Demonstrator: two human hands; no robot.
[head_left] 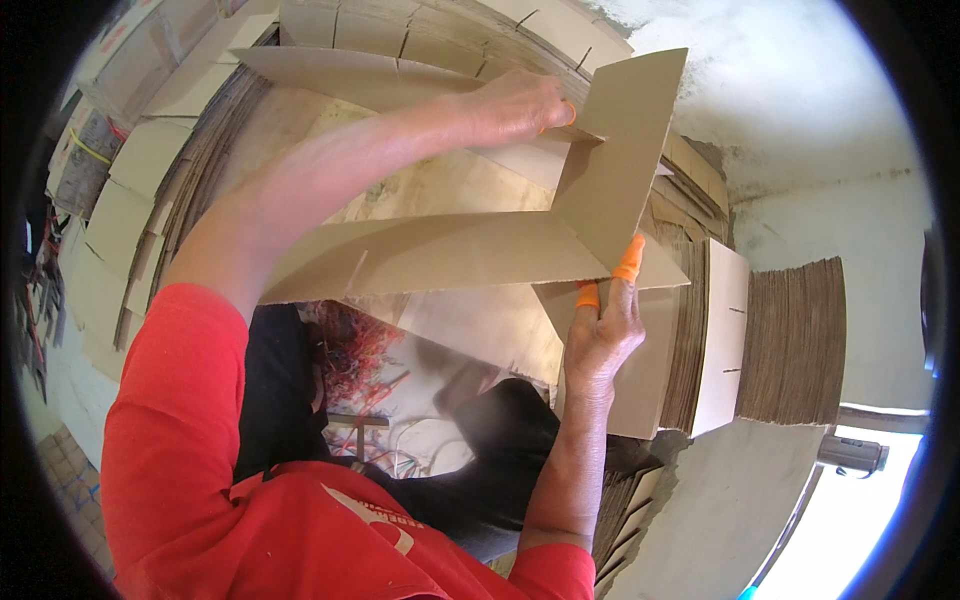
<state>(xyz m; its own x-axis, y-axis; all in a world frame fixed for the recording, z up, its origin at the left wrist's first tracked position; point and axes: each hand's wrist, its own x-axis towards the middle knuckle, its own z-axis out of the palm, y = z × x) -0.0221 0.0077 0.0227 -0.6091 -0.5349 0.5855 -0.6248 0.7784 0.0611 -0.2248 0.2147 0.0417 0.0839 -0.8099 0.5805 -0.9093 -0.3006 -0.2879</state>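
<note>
Filling the lower left of the frame, my red shirt (pixel 180 390) comes nearest, with my dark trousers (pixel 500 430) at the lower centre. Between my legs shows a red tangle (pixel 355 350). Right of centre, my right hand (pixel 605 335), orange covers on thumb and forefinger, pinches the crosspiece (pixel 625 135) where it meets the near strip (pixel 430 250). Both are brown card; the near strip runs across the middle of the frame, and the crosspiece rises toward the upper right. Beneath lies a pale board (pixel 430 190). At the upper centre, my left hand (pixel 515 108) is closed on the far strip (pixel 350 72), beside the crosspiece. Farther out, a card stack (pixel 795 340) stands at the right, before a pale wall (pixel 825 215).
</note>
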